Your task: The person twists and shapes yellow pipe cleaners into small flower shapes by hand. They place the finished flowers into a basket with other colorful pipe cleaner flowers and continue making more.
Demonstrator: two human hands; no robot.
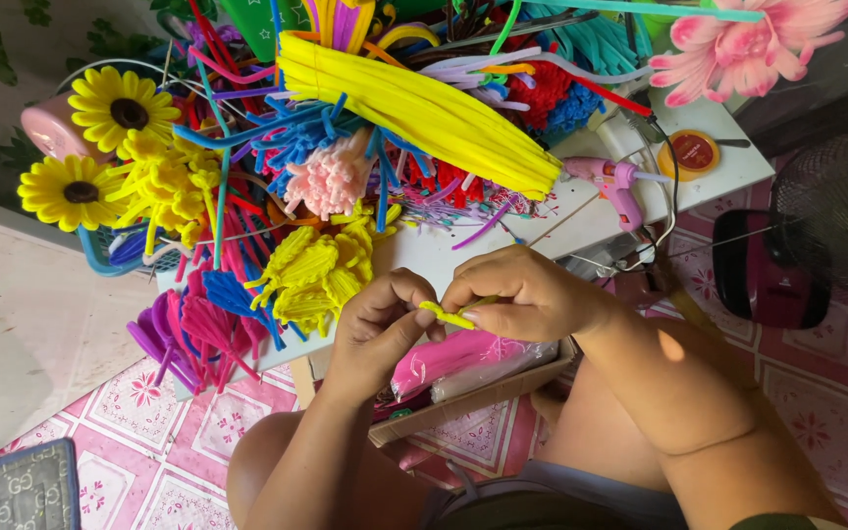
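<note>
Forearms and bare knees were seen closest to the lens. Left hand [377,329] and right hand [527,294] were brought together, both pinched narrow on one short yellow pipe cleaner [450,315], held between the fingertips just above a cardboard box [488,393]. Pink packets [444,358] were seen inside that box. Behind the box, a white table [581,211] was piled with a yellow stem bundle [424,108] and yellow petal clusters [321,270]. A pink glue gun [612,182] was laid right of the bundle. Sunflowers [100,147] were seen far left.
</note>
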